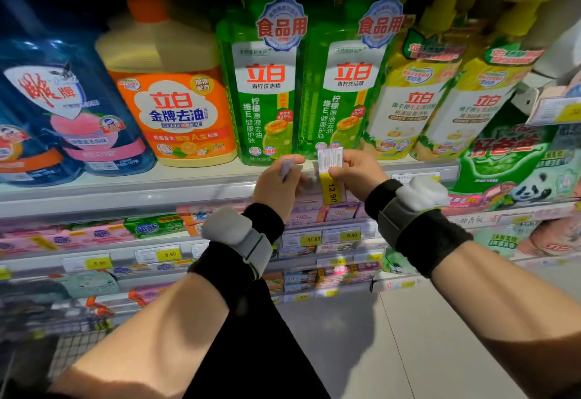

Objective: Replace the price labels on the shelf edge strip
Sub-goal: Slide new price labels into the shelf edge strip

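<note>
At the centre of the frame, two bare hands meet in front of a supermarket shelf. The right hand point(358, 172), just right of centre, pinches a price label point(330, 172) between thumb and fingers. The label hangs turned on end: its white printed half points up, its yellow half points down and reads 12.90. It is clear of the strip, held in the air in front of it.

The left hand point(276, 183), just left of centre, is curled closed around a small pale slip point(286, 168) that pokes up near the thumb; it is too blurred to tell whether this is another label. Both wrists wear black bands with grey and white devices strapped on.

Behind the hands, the shelf edge strip point(125, 199) runs across the middle of the frame as a pale band, and no label is readable on it where the hands are. Above it stand dish soap bottles: blue at upper left, orange next, two green bottles point(301, 84) directly above the hands, yellow at upper right. Lower shelves in the bottom half carry yellow price tags reading 11.90, 6.90 and 9.90.

The step in hand looks like the swap itself, with one label out of the strip. Next, the label likely needs turning level and its edge slid into the strip's channel under the green bottles.
</note>
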Demonstrator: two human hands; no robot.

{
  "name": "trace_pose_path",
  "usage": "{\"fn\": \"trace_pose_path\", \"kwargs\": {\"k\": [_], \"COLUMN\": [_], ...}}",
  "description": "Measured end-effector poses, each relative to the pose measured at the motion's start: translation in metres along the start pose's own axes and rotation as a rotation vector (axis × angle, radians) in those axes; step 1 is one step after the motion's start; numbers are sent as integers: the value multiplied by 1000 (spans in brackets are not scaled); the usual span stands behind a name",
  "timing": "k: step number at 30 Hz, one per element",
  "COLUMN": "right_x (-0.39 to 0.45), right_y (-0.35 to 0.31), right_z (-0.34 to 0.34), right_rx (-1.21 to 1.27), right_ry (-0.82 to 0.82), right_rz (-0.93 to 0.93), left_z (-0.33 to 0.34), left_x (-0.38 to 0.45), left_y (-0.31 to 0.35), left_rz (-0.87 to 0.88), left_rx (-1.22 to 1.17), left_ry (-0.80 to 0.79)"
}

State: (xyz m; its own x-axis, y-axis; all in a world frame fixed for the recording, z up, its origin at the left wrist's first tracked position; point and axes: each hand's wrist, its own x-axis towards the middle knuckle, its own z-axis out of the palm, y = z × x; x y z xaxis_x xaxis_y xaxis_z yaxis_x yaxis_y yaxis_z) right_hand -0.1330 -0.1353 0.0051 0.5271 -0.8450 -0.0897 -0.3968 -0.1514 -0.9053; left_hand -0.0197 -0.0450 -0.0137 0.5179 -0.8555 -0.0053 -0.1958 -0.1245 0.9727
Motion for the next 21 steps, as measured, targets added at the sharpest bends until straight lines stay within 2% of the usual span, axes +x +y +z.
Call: {"fn": "trace_pose_path", "kwargs": {"k": [4,6,9,12,18,21], "right_x": [-11,-16,-22,-23,-18,-19], "right_y": [-1,5,9,12,15,19], "right_z": [10,17,27,30,31,31], "right_rx": [-344,-588,-788,-911,-1071,-1096], "right_ry": [-120,-146,-150,-127,-146,-158], "right_rz": [-4,-18,-28,-63,-139,-181], "left_z": [-21,-27,-35,-37,-38,-35], "left_x": [-7,-9,-6,-2,3,2], "left_y": [-16,-22,-38,-37,-45,-46], "left_rz": [268,383,480,527,772,761], "left_rx": [654,829,1041,1165,1304,1360], "left_ry": [26,3,-44,-30,45,42]}}
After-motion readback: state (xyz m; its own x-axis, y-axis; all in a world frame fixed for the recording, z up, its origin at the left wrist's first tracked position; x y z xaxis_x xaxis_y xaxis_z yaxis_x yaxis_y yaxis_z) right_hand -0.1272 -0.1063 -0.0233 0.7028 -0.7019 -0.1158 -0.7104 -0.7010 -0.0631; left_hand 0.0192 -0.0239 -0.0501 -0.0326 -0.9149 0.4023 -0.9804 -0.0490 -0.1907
